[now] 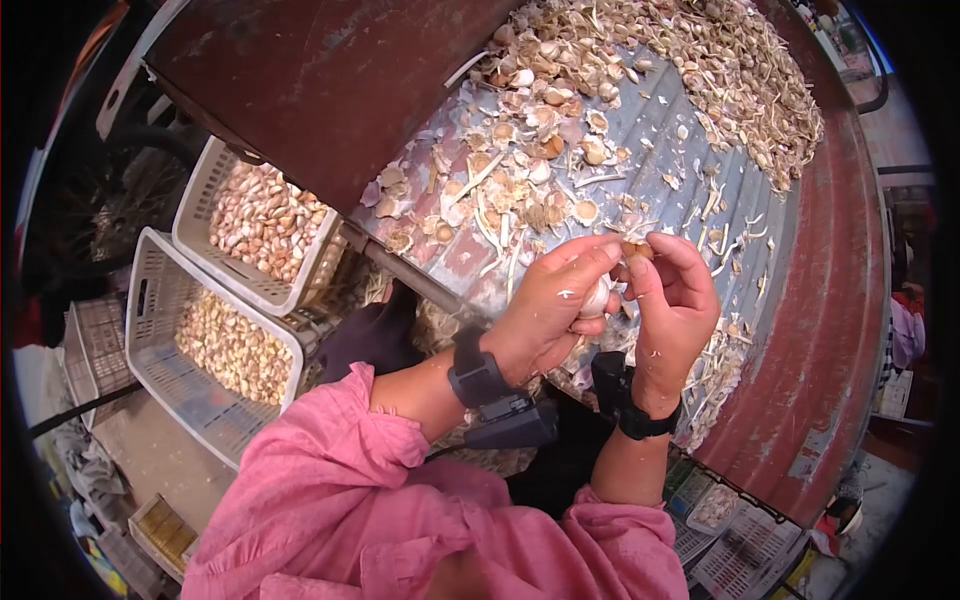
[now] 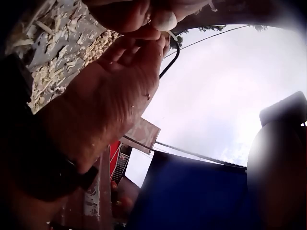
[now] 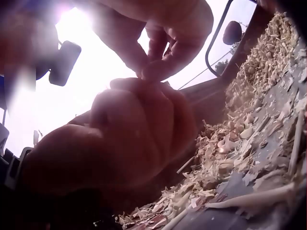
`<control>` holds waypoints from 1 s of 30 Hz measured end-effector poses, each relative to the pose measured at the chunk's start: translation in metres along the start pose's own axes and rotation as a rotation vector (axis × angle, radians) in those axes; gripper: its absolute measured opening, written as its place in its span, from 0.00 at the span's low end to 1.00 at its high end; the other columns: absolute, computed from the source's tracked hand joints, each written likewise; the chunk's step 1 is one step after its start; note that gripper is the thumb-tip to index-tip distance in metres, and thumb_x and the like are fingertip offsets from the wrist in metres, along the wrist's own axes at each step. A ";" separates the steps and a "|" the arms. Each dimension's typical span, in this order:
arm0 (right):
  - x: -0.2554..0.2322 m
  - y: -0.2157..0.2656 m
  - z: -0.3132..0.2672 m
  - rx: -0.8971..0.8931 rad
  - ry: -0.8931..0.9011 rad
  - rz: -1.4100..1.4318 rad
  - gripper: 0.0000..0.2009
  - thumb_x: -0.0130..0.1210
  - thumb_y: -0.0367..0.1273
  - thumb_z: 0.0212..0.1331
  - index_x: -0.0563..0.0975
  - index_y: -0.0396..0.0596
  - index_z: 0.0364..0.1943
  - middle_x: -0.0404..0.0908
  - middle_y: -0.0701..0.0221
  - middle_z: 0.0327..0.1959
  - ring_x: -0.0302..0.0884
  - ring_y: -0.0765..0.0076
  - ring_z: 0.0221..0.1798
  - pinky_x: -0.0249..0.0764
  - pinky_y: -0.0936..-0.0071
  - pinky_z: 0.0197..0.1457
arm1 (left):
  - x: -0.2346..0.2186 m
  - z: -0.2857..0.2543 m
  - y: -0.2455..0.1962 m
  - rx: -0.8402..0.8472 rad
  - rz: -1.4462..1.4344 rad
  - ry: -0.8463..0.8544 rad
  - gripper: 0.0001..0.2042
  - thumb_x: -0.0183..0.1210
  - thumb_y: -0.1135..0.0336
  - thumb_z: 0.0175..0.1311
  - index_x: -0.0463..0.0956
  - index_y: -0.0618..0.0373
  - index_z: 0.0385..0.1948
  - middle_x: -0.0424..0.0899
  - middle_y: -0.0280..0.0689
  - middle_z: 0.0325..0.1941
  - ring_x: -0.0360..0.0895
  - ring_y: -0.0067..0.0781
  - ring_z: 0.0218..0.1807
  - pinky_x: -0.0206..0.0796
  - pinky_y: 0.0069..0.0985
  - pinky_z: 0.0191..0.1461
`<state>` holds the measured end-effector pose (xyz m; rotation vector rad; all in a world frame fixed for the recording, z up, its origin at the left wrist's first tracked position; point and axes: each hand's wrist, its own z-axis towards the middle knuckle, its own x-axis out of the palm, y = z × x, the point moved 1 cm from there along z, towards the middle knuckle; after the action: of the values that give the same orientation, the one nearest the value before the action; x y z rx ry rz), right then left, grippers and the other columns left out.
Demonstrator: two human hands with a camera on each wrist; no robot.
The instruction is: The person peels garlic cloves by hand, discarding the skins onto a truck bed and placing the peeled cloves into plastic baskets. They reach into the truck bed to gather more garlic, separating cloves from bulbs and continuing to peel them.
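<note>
Over the ridged metal bed, my two hands meet at the fingertips. My left hand [image 1: 550, 310] curls around a whitish garlic piece [image 1: 595, 298], its thumb reaching up towards the other hand. Between thumb and forefinger, my right hand [image 1: 678, 305] pinches a small brownish garlic piece [image 1: 637, 249] with papery skin on it. In the left wrist view a smooth white clove [image 2: 164, 20] shows among the fingers. The right wrist view has the right fingers touching down at the top of the curled left hand [image 3: 139, 129], which hides what lies inside it.
Garlic skins and dry stalks [image 1: 520, 195] litter the metal bed [image 1: 650, 110], with a large heap of husks [image 1: 750, 85] at the back. To the left stand a crate of pinkish cloves [image 1: 265, 220] and a crate of paler cloves [image 1: 235, 345]. A rusty panel [image 1: 320, 90] rises beside them.
</note>
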<state>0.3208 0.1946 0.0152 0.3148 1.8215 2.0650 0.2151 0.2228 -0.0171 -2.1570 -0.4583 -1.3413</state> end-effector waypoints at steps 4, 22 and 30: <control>0.000 -0.001 -0.004 0.066 -0.049 0.049 0.10 0.52 0.17 0.46 0.72 0.35 0.35 0.71 0.69 0.33 0.72 0.80 0.32 0.69 0.88 0.35 | 0.003 -0.005 0.000 0.098 0.131 -0.057 0.13 0.48 0.64 0.60 0.65 0.59 0.44 0.70 0.33 0.34 0.65 0.15 0.23 0.52 0.10 0.18; -0.002 0.105 -0.067 -0.655 0.441 0.451 0.09 0.55 0.29 0.42 0.71 0.42 0.29 0.75 0.62 0.28 0.76 0.63 0.25 0.75 0.73 0.32 | 0.071 -0.102 0.018 0.685 -0.055 0.727 0.08 0.56 0.79 0.51 0.70 0.71 0.32 0.69 0.40 0.27 0.70 0.29 0.29 0.63 0.20 0.30; -0.016 0.113 -0.070 -0.413 0.430 0.338 0.02 0.52 0.25 0.44 0.72 0.45 0.23 0.76 0.64 0.22 0.76 0.69 0.22 0.73 0.78 0.26 | 0.109 -0.084 0.031 0.385 -0.951 0.970 0.07 0.51 0.84 0.52 0.65 0.68 0.31 0.62 0.34 0.20 0.62 0.24 0.24 0.60 0.23 0.33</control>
<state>0.2934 0.1137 0.1180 0.0665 1.5718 2.8609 0.2212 0.1465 0.1011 -0.7375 -1.2392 -2.3034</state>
